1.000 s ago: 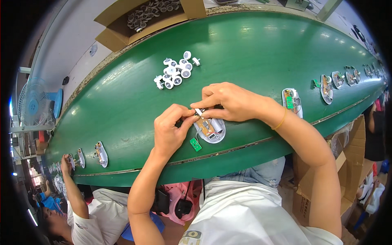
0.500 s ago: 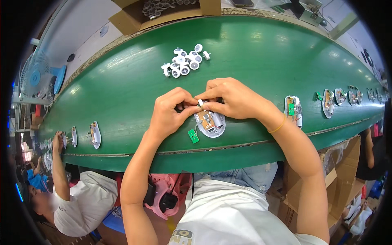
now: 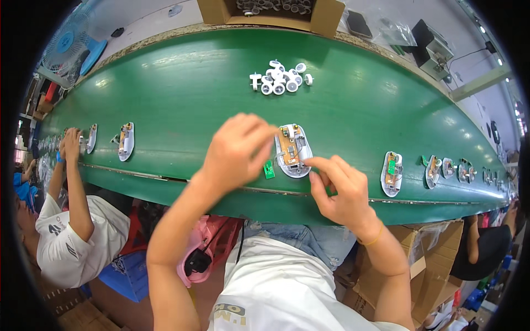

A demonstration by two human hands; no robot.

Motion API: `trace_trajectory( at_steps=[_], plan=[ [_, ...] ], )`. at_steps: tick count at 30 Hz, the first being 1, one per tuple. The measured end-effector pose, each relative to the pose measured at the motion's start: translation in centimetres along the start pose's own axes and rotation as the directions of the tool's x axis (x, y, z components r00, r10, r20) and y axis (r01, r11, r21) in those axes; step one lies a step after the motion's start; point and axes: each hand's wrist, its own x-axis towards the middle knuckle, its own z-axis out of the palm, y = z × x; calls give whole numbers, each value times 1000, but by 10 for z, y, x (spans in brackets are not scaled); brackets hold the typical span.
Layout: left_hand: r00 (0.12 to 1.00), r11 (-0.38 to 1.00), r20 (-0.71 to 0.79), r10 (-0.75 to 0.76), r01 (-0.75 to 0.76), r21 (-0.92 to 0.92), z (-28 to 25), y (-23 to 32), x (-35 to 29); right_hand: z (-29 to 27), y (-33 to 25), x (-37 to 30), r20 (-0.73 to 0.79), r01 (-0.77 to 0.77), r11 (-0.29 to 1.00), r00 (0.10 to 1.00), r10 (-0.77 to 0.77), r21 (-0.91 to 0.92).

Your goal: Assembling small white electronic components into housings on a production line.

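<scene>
A half-built computer mouse [image 3: 291, 155], a grey-white lower shell with a brown circuit board, lies in front of me on the green belt. Its white scroll wheel [image 3: 290, 131] sits at the far end of the board. Beside the shell's left edge lies a small green circuit board [image 3: 269, 169]. My left hand [image 3: 234, 151], slightly blurred, is raised just left of the mouse, thumb and fingers apart with nothing seen in them. At the near right edge of the shell is my right hand [image 3: 343, 190], its index fingertip close to or touching it, thumb spread away.
Beyond the mouse lies a pile of white scroll wheels [image 3: 280, 78]. Other open mouse shells stand along the belt [image 3: 187, 71], one to the right [image 3: 392, 174] and one left [image 3: 126, 142]. A cardboard box [image 3: 326, 16] holds more wheels. A co-worker's hands [image 3: 70, 144] work at far left.
Both hands have come off the scroll wheel end: the left drew back leftward, the right moved down to the shell's near right edge. The wheel now shows in the shell. The whole view has shifted.
</scene>
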Motion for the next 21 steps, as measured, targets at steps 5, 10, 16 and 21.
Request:
trace_trajectory(
  at_steps=[5,10,16,21],
  plan=[
    [984,981,48,-171,165,101,3,81,-36,3,6,-13,26,-264,949,964,264,169],
    [940,925,-53,-337,341,168,36,98,-54,11,1,-27,33,-252,938,967,252,239],
    [929,902,-18,-368,362,236,35,105,-51,10,1,-27,36,-286,925,957,287,251],
    [923,884,26,-383,359,298,29,111,-45,13,-2,-27,4,-278,927,958,287,251]
  ],
)
